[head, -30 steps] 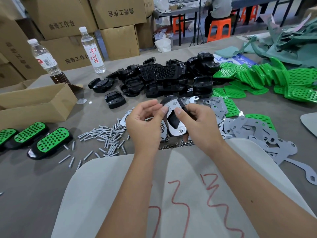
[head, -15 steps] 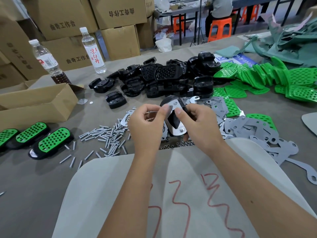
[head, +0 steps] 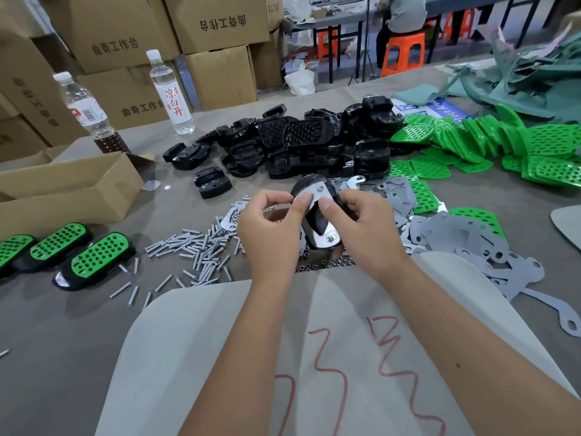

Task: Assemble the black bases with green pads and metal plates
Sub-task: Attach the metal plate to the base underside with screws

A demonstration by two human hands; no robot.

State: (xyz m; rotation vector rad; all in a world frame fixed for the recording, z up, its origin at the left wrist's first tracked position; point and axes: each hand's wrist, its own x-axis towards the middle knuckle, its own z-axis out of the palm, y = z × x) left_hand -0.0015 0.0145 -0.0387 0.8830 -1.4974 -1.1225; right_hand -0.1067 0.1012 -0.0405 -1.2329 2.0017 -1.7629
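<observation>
Above the table's middle I hold a black base (head: 316, 220) turned underside up, with a shiny metal plate (head: 317, 196) lying on it. My left hand (head: 270, 228) pinches the plate's upper left edge. My right hand (head: 361, 228) grips the base's right side, thumb on the plate. A nut sits at the plate's near end. Behind lies a pile of black bases (head: 301, 146), and green pads (head: 490, 143) are heaped to the right. Loose metal plates (head: 456, 237) spread at right. Three finished bases with green pads (head: 97, 256) lie at left.
Several screws (head: 191, 250) and small nuts (head: 327, 264) are scattered under my hands. An open cardboard box (head: 63, 190) and two bottles (head: 171, 92) stand at left, stacked cartons behind. A pale sheet with red marks (head: 314, 357) covers the near edge. A person sits far back.
Both hands keep the base and plate in the same spot. My fingers have shifted slightly on the plate's upper end.
</observation>
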